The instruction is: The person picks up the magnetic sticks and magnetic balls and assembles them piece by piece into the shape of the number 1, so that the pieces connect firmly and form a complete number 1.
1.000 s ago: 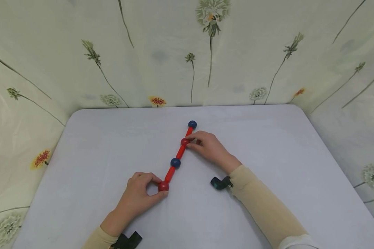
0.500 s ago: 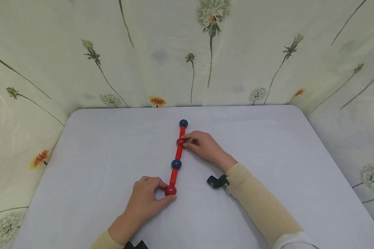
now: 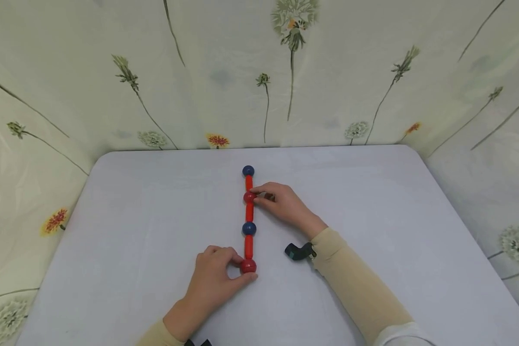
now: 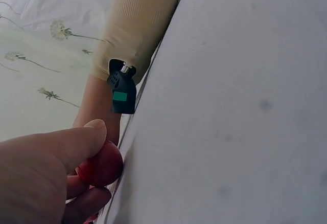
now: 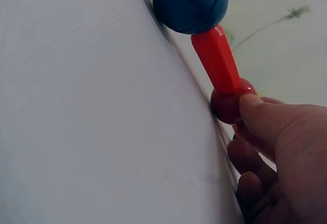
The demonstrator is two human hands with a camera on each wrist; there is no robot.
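A straight chain of balls and red rods lies on the white table, running from near to far in the head view. My left hand [image 3: 218, 276] pinches the nearest red ball [image 3: 248, 266] between thumb and fingers; the left wrist view shows that red ball [image 4: 102, 165] up close. Farther up, my right hand [image 3: 285, 204] pinches the other red ball [image 3: 248, 197]. A blue ball [image 3: 249, 228] sits between the two hands, joined on both sides by a red rod [image 3: 248, 247] and another red rod [image 3: 249, 212]. At the far end is a second blue ball [image 3: 248, 171].
The white table [image 3: 372, 192] has rounded far corners. Behind and beside it hangs a flower-printed cloth [image 3: 220, 72]. A dark wrist device [image 3: 299, 251] is strapped at the right sleeve [image 3: 359, 278].
The chain has swung from a slant to nearly straight away from me. Its near end moved right with my left hand; its far end moved left, and my right hand shifted slightly left.
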